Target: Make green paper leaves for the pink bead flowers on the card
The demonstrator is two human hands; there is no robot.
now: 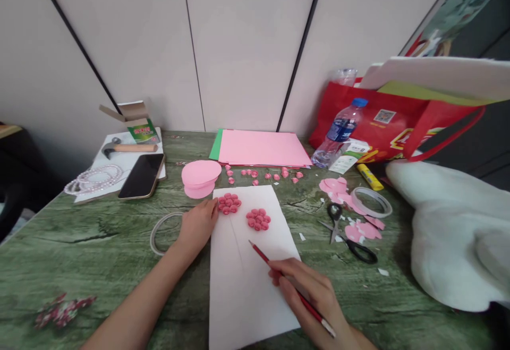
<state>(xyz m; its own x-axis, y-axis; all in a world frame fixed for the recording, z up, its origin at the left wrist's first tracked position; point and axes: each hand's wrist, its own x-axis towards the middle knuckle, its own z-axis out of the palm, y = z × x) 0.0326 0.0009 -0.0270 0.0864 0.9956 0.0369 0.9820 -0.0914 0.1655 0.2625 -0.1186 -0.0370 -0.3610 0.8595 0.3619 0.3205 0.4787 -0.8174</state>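
While I watch from the head camera, the far left at ten o'clock holds an opened cardboard box (pixel 135 119) whose contents I cannot see, with a hammer (pixel 128 148), a string of beads (pixel 95 178) and one phone (pixel 142 176) below it. My left hand (pixel 199 224) lies flat and relaxed, fingers loosely spread, pressing the left edge of the white sheet (pixel 247 281) at center. Two pink flower clusters (pixel 244 211) sit on the sheet's upper part, at twelve o'clock from my hands. My right hand (pixel 314 291) is closed around a red pencil (pixel 292 289), its tip touching the sheet just below the right cluster. Bare green table (pixel 79 254) lies open at eight o'clock. Rightward at two o'clock I count one pair of scissors (pixel 348 236), one tape roll (pixel 372 201), one bottle (pixel 338 132) and one red bag (pixel 394 121) stuffed with boards, near the table's right edge.
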